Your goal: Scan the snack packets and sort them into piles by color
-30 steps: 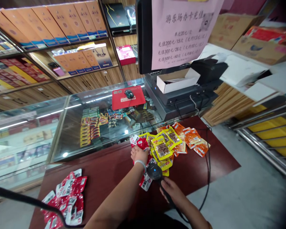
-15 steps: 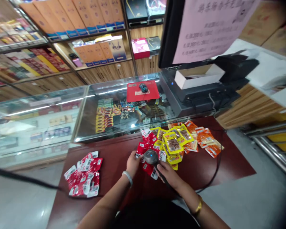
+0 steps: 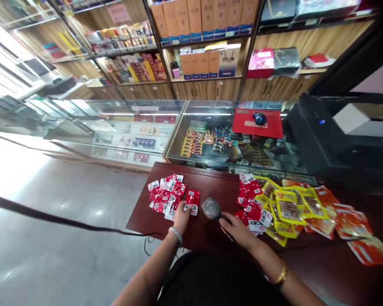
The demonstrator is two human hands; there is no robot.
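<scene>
My right hand [image 3: 238,229] is wrapped round the handle of a dark barcode scanner [image 3: 211,208], its head pointing away from me over the table. To its left, my left hand [image 3: 181,219] pinches the lower edge of a red-and-white snack packet [image 3: 193,199]. Right beside that hand lies a loose pile of similar red packets [image 3: 164,195]. Another heap of red packets [image 3: 250,204] lies to the right of the scanner. Yellow-edged snack packets [image 3: 290,206] overlap it, and orange packets [image 3: 352,223] lie farther right.
The dark red table [image 3: 210,238] abuts a glass display counter [image 3: 178,140]. On the counter are a red mat [image 3: 242,123] with a mouse [image 3: 259,118] and a dark machine [image 3: 319,131]. A black cable [image 3: 83,223] crosses at left. Stocked shelves [image 3: 207,40] stand behind.
My view has swung left. My left hand has moved from the right-hand heap of red packets to the left pile, with a red packet. The scanner has also moved left, away from the heap.
</scene>
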